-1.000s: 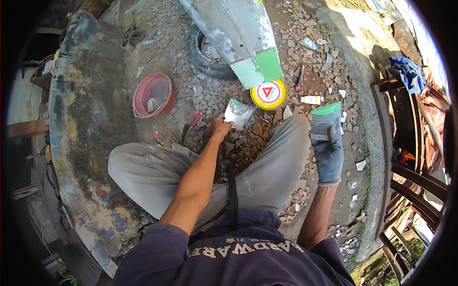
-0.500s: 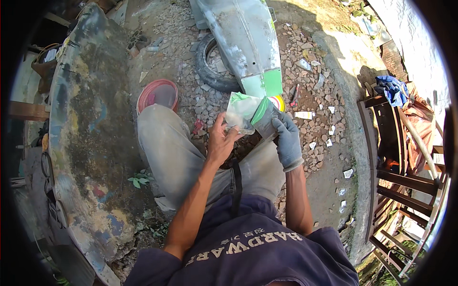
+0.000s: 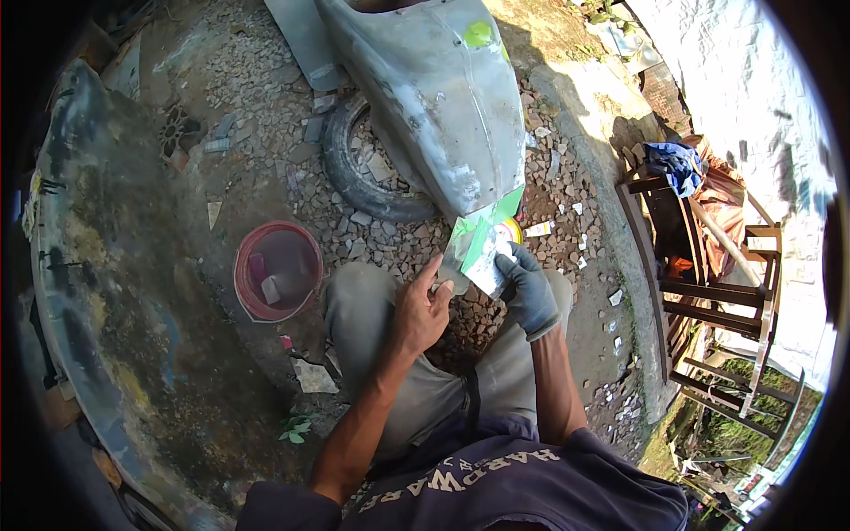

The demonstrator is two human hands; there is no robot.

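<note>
My bare left hand (image 3: 421, 308) is closed at the near edge of a thin dull translucent plate (image 3: 454, 276), with thumb and index finger around its corner. Beside it, my right hand (image 3: 530, 299), in a grey glove, grips a flat sheet (image 3: 488, 259) that shines white and has a green strip. The two flat pieces lie close together, partly overlapping. Just beyond them is the narrow near end of a grey metal body panel (image 3: 443, 115) with whitish patches. I cannot tell whether the sheet touches the panel.
The panel leans over a black tyre (image 3: 341, 164) on broken stones (image 3: 266, 115). Left of my knee is a red bucket (image 3: 242, 296) of cloudy water with small blocks in it. A yellow-rimmed tin (image 3: 509, 229) stands beyond my right hand. A wooden rack (image 3: 717, 292) is at right.
The view has shifted, bringing the bucket and panel nearer. My right hand's sheet has turned, from dark to bright white, and the two pieces have come closer together.
</note>
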